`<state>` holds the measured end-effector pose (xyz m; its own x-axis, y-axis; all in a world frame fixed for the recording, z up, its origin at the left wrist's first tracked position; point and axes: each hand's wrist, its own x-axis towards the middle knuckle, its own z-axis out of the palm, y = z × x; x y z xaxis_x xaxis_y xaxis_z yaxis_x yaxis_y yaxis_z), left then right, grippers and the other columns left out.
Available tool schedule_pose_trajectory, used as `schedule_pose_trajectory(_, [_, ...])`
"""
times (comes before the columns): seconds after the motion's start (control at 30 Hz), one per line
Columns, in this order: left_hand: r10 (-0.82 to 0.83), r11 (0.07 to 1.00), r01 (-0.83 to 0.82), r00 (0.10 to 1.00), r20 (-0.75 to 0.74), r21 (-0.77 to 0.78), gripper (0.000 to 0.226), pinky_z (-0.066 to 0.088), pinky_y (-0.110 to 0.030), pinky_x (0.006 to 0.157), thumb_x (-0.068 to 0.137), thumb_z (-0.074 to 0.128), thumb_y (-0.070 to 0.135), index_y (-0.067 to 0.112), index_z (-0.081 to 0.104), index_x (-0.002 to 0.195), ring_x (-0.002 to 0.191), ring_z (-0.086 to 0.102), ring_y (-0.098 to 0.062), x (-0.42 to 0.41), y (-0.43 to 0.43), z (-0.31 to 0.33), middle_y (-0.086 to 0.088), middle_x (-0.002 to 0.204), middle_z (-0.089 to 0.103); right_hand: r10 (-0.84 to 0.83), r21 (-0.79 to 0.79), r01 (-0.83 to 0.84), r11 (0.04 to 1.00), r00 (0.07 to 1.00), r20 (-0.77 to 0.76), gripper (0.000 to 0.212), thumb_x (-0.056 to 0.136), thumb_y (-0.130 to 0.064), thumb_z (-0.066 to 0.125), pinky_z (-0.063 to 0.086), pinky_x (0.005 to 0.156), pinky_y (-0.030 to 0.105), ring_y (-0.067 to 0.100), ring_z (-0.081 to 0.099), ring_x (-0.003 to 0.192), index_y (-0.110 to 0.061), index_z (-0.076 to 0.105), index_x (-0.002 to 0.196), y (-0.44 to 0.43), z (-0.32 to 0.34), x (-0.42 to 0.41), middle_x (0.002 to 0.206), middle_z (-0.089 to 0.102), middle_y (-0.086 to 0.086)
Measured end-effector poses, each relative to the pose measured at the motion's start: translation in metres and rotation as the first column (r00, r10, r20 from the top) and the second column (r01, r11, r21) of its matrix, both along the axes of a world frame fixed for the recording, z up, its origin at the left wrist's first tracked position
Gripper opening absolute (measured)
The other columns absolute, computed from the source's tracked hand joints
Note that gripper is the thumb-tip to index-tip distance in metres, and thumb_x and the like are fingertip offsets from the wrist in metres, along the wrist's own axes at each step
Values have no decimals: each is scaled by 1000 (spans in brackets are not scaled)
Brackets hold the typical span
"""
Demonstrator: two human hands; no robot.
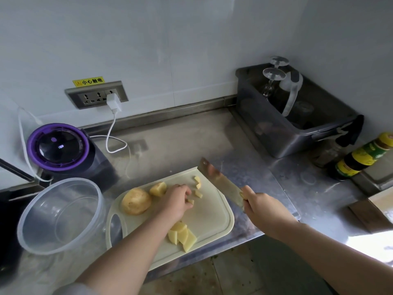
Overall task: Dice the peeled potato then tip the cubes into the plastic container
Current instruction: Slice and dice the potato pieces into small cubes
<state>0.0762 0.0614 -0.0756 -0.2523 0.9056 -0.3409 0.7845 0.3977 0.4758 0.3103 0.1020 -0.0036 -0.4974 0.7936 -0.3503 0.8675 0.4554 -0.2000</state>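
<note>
- Head view: left hand (pixel 177 199) at mid cutting board (pixel 208 218), fingers curled, pinching a potato cube (pixel 190 201).
- Knife (pixel 223 184) handle gripped tight in right hand (pixel 258 206); blade angled over board's right edge.

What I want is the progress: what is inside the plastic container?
The plastic container holds nothing visible; its whole inside shows, uncovered. Potato pieces lie on the cutting board.

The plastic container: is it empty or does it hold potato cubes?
Empty: the plastic container shows a bare bottom; potato pieces lie on the cutting board.
</note>
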Motion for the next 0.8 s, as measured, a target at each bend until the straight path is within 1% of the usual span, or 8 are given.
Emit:
schedule_pose_trajectory(0.1, [-15, 999, 15, 1000, -23, 37, 34, 45, -30, 85, 85, 70, 22, 14, 59, 115, 100, 59, -22, 7, 6, 0, -4, 111, 61, -24, -17, 24, 1000, 1000, -15, 9, 103, -20, 30, 25, 43, 27, 17, 39, 49, -21, 28, 95, 0, 2, -1, 63, 44, 0])
schedule_pose_trajectory(0.23, [-62, 995, 68, 995, -76, 79, 28, 46, -29, 81, 86, 68, 26, 17, 60, 111, 97, 60, -21, 12, 10, 0, -1, 106, 62, -21, -29, 20, 999, 1000, -19, 4, 103, -19, 31, 26, 44, 28, 18, 42, 51, -19, 33, 100, -1, 2, -2, 63, 45, -1])
schedule_pose_trajectory(0.33, [-60, 995, 67, 995, -83, 76, 25, 46, -29, 81, 86, 68, 29, 18, 59, 106, 96, 60, -20, 11, 11, -1, 0, 105, 61, -15, -42, 14, 999, 1000, -7, 8, 103, -17, 32, 27, 44, 26, 15, 41, 50, -21, 30, 97, -6, 1, -4, 63, 44, -4])
schedule_pose_trajectory(0.43, [-11, 997, 17, 996, -83, 74, 20, 48, -32, 78, 83, 69, 32, 21, 53, 91, 93, 60, -21, 12, 9, -3, 1, 99, 62, -9, -30, 9, 1000, 1000, 28, 13, 99, -10, 35, 29, 46, 27, 18, 44, 53, -21, 28, 96, -13, -3, -6, 64, 42, -3])
schedule_pose_trajectory(0.5, [38, 997, -32, 996, -75, 75, 20, 50, -34, 78, 82, 68, 33, 23, 51, 85, 91, 62, -21, 14, 7, -5, 2, 96, 64, 12, -35, -10, 999, 999, 53, 17, 97, -6, 37, 36, 52, 30, 23, 49, 58, -21, 28, 97, -20, -5, -7, 65, 42, -3])
schedule_pose_trajectory(0.6, [80, 995, -72, 992, -100, 73, 16, 52, -34, 78, 84, 63, 34, 22, 58, 92, 92, 63, -21, 17, 4, -6, 2, 97, 66, 51, -42, -47, 998, 995, 83, 21, 94, -3, 36, 38, 61, 32, 30, 49, 63, -21, 26, 100, -28, -7, -9, 68, 44, -2])
schedule_pose_trajectory(0.73, [140, 987, -132, 987, -81, 91, 18, 51, -30, 73, 84, 63, 34, 21, 57, 95, 90, 64, -21, 17, 4, -7, 1, 97, 67, 96, 1, -96, 995, 989, 111, 31, 91, 1, 39, 37, 59, 32, 30, 48, 63, -18, 35, 116, -29, -11, -12, 66, 40, -4])
schedule_pose_trajectory(0.8, [157, 984, -151, 985, -65, 95, 21, 52, -30, 75, 83, 64, 34, 22, 59, 99, 92, 64, -21, 18, 4, -8, 0, 99, 68, 120, 5, -122, 993, 983, 139, 34, 91, 1, 40, 37, 60, 33, 30, 47, 63, -17, 36, 119, -26, -10, -15, 66, 37, -5])
